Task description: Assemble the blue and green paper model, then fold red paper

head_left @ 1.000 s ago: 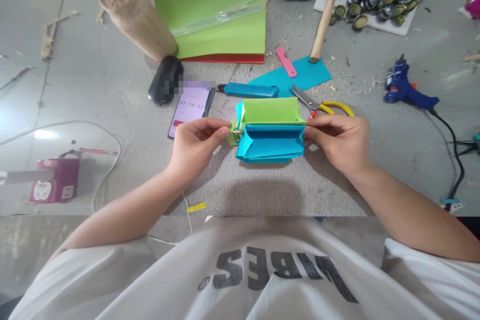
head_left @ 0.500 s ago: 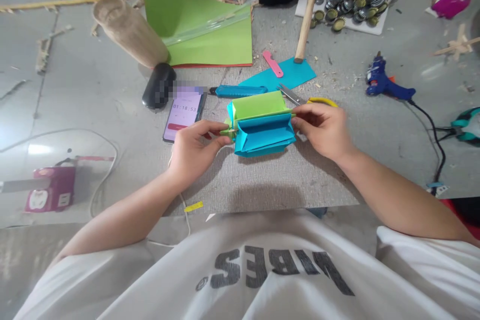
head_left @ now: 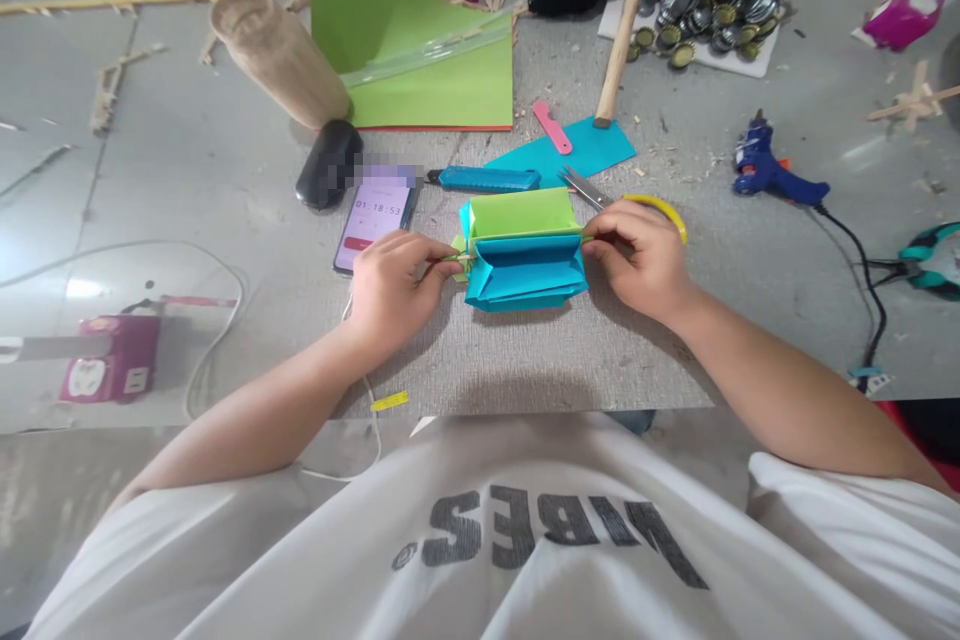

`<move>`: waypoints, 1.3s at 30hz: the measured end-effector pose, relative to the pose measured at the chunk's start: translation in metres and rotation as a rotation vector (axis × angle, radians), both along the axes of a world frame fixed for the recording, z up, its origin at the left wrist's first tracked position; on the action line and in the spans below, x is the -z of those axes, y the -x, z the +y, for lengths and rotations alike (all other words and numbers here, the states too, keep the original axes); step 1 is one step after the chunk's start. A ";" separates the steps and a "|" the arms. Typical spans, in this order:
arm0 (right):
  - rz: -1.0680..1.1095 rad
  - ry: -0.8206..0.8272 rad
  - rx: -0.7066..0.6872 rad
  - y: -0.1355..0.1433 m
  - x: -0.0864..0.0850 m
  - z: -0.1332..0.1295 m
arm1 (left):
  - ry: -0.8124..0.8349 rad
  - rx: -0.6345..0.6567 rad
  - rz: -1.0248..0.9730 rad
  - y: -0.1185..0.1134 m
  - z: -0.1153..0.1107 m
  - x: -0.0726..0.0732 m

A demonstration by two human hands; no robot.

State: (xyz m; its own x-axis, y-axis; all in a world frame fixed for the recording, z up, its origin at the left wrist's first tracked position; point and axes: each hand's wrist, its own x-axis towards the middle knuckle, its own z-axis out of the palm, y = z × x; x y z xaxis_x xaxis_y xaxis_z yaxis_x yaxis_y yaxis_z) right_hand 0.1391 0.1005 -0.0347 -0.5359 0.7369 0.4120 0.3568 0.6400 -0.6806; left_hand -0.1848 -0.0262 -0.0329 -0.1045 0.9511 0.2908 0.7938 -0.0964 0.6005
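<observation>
paper piece [head_left: 526,252] over the table [head_left: 450,375], in from its near edge, your left hand [head_left: 401,282] pinching its left end, your right hand [head_left: 637,255] pinching its right, scissors [head_left: 587,189] just past your right fingers, blue cutter [head_left: 487,179] beyond the piece

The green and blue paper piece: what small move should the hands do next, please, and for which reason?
Perhaps roll the green and blue paper piece slightly about its long direction. The left hand pinches one end and the right hand the other, so a small turn seems manageable, and its underside is hidden from this view.
</observation>
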 end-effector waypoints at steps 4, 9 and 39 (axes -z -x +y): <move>-0.016 0.044 -0.012 0.001 -0.002 0.000 | 0.089 -0.062 -0.108 -0.004 0.002 -0.007; -0.019 0.080 0.001 0.002 -0.005 -0.001 | 0.147 -0.132 -0.272 -0.010 0.006 -0.014; 0.077 0.021 -0.133 0.001 0.005 0.016 | 0.198 -0.129 -0.732 -0.016 0.020 -0.012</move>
